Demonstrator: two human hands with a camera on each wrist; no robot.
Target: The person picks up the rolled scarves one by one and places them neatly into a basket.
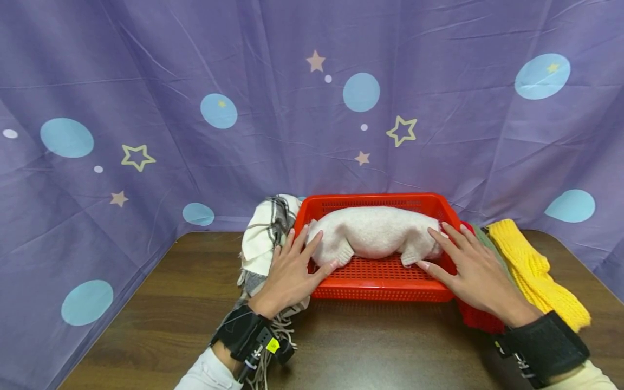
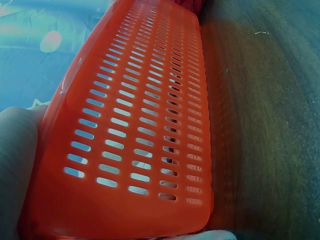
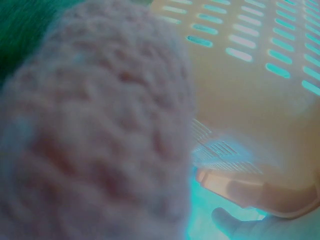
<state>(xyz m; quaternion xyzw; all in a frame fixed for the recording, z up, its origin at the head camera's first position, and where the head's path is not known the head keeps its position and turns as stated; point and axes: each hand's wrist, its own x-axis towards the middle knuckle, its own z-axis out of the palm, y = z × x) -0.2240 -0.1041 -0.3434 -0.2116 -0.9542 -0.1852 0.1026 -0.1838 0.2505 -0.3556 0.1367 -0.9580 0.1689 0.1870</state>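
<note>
Nearest, a black strap (image 1: 246,331) on the left wrist and a dark cuff (image 1: 548,346) on the right carry the cameras. The wood-grain table (image 1: 146,309) shows a smooth, dark surface.

The left hand (image 1: 288,269) lies over the left end of the red basket (image 1: 380,286), fingers extended and spread; the right hand (image 1: 480,273) mirrors it at the right end. Neither hand's fingers are curled round anything. The paired placement appears meant to steady the load from both ends; whether any pressure is applied cannot be determined.

The basket is rigid plastic, rectangular, with flared slotted walls, sitting lengthwise to the person. Inside, toward the far wall, lies the white knit garment (image 1: 375,233): soft, fuzzy, bundled into a long roll, two ribbed ends drooping to the near side. The rolling presumably lets it fit the basket's length.

Left of the basket, a checked scarf (image 1: 255,252) lies bunched, its fringe trailing near. To the right are a red knit (image 1: 480,318), partly hidden by the right hand, a green cloth (image 1: 493,250) and a ribbed yellow knit (image 1: 536,276), seemingly set aside to leave the middle for the basket.

Farthest, a creased purple curtain (image 1: 273,135) bears stars and blue discs.
</note>
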